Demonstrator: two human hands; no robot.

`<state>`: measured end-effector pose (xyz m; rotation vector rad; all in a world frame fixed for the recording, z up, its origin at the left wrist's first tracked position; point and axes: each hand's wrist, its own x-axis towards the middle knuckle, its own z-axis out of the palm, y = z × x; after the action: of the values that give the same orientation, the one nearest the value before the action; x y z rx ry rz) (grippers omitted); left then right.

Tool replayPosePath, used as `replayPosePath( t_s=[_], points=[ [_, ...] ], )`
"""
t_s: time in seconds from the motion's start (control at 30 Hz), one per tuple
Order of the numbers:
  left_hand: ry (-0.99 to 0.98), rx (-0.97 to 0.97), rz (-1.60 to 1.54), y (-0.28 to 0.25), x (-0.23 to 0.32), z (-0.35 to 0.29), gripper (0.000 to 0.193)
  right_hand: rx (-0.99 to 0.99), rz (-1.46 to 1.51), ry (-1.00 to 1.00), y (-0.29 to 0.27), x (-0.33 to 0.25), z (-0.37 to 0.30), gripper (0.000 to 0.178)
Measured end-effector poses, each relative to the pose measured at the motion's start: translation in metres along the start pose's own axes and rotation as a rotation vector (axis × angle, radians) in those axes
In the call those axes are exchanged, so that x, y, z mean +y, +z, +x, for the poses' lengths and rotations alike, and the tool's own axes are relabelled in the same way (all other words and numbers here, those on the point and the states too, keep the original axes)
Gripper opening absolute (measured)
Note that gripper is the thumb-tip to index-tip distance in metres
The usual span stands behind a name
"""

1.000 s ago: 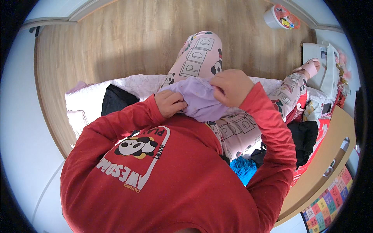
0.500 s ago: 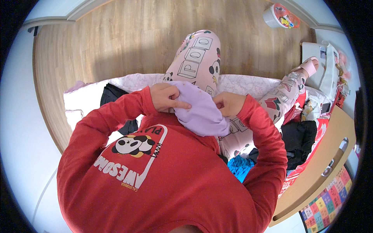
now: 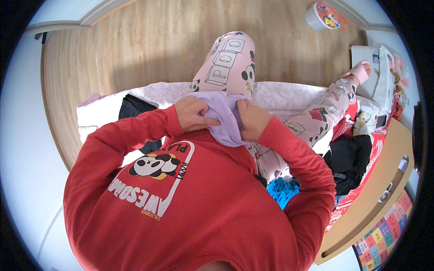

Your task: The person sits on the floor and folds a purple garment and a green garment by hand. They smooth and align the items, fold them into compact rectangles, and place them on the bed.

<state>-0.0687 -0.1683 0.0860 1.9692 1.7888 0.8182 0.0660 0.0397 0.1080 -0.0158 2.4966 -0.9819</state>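
A small, soft lavender garment [image 3: 221,122] is bunched above my lap; its exact kind is hard to make out. My left hand [image 3: 192,114] grips its left side, with the fingers closed and pointing inward across the cloth. At the other side my right hand [image 3: 257,119] pinches the right edge, thumb side up. Between the hands the fabric gapes, and a darker inner fold shows near my right fingers. Pink panda-print trousers [image 3: 230,67] cover my legs beneath the garment.
Black clothing [image 3: 133,107] lies on the bed at the left, and more black clothing [image 3: 348,158] at the right. Blue fringed fabric [image 3: 282,192] sits by my right elbow. A wooden headboard [image 3: 370,212] borders the right. A white bucket [image 3: 318,18] stands on the floor.
My right hand has shifted left and a little up, closer to my left hand. The garment has gone from spread out to more gathered, with a fold opened. My left hand stays nearly in place.
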Motion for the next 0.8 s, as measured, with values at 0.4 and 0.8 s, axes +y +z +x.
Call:
replayPosePath(
  t_s=[0.4,0.8],
  points=[
    [-0.163,0.404,-0.02,0.035,-0.002,-0.011,0.033,0.473,0.076,0.207,0.067,-0.025,0.002,0.08],
    [-0.51,0.499,0.206,0.016,0.055,0.017,0.049,0.63,0.365,0.221,0.062,-0.028,0.022,0.064]
  ],
)
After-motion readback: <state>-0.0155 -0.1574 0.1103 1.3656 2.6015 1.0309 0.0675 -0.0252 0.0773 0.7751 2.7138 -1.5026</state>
